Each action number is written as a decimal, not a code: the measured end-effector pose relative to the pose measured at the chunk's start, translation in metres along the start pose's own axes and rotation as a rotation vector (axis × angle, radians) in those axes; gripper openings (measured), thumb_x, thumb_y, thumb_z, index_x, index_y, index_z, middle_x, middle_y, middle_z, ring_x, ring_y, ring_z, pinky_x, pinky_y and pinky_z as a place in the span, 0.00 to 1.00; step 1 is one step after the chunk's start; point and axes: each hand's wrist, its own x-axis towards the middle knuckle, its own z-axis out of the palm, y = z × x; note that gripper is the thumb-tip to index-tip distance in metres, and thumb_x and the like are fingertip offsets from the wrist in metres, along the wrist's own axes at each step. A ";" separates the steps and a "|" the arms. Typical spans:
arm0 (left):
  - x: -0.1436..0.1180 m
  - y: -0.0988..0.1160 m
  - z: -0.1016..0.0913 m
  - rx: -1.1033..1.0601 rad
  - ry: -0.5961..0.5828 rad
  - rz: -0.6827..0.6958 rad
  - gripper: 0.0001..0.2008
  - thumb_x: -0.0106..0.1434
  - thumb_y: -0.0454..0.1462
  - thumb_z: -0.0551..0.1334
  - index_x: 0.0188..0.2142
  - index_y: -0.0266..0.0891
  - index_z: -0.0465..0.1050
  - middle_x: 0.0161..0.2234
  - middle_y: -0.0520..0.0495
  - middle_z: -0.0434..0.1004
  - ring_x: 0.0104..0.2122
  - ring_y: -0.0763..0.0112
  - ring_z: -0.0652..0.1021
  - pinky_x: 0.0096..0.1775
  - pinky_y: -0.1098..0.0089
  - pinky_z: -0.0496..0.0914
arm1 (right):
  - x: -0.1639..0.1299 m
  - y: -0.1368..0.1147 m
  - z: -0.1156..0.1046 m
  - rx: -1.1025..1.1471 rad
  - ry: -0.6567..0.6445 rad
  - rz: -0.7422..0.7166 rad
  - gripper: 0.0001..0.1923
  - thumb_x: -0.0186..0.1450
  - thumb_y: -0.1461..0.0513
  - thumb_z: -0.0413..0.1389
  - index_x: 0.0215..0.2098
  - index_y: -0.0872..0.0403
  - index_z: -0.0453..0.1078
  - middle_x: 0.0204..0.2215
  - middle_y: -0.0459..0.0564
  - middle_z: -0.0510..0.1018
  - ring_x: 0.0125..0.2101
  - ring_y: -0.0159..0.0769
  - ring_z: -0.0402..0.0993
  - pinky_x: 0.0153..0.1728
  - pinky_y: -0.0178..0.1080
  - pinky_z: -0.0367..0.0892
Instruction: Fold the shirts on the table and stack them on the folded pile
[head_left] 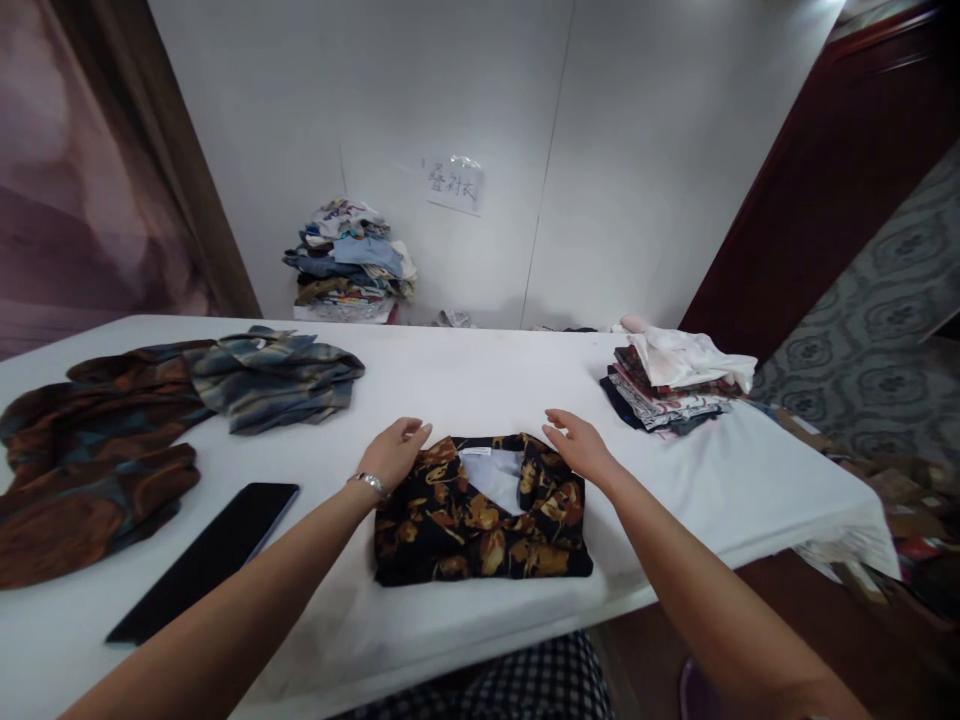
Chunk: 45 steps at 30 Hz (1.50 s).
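A folded black shirt with an orange leaf print lies on the white table right in front of me, its pale collar lining showing at the top. My left hand, with a metal bracelet at the wrist, rests at the shirt's top left corner, fingers apart. My right hand hovers at the top right corner, fingers spread, holding nothing.
A black phone lies at the left front. Rumpled brown and blue-grey garments cover the left side. A stack of folded shirts sits at the right rear. A heap of clothes stands against the far wall under a paper note.
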 end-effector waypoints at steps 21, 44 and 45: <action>-0.051 -0.029 0.039 0.447 -0.335 0.427 0.30 0.65 0.53 0.51 0.62 0.46 0.62 0.66 0.44 0.56 0.66 0.55 0.57 0.64 0.48 0.49 | -0.050 0.020 0.049 -0.332 -0.291 -0.197 0.28 0.70 0.48 0.44 0.66 0.46 0.56 0.67 0.50 0.55 0.67 0.43 0.48 0.64 0.53 0.46; 0.028 0.012 -0.021 0.299 0.064 0.107 0.11 0.57 0.43 0.60 0.37 0.41 0.73 0.39 0.43 0.81 0.41 0.59 0.78 0.40 0.68 0.68 | 0.039 -0.014 0.037 -0.196 -0.015 -0.286 0.28 0.63 0.56 0.56 0.61 0.49 0.63 0.55 0.52 0.73 0.56 0.44 0.67 0.56 0.46 0.62; 0.036 0.012 -0.023 0.312 0.071 0.082 0.13 0.57 0.44 0.60 0.39 0.40 0.73 0.40 0.42 0.80 0.42 0.58 0.78 0.40 0.68 0.68 | 0.051 -0.017 0.036 -0.191 0.000 -0.300 0.28 0.63 0.55 0.57 0.61 0.49 0.63 0.56 0.51 0.72 0.56 0.44 0.67 0.57 0.46 0.61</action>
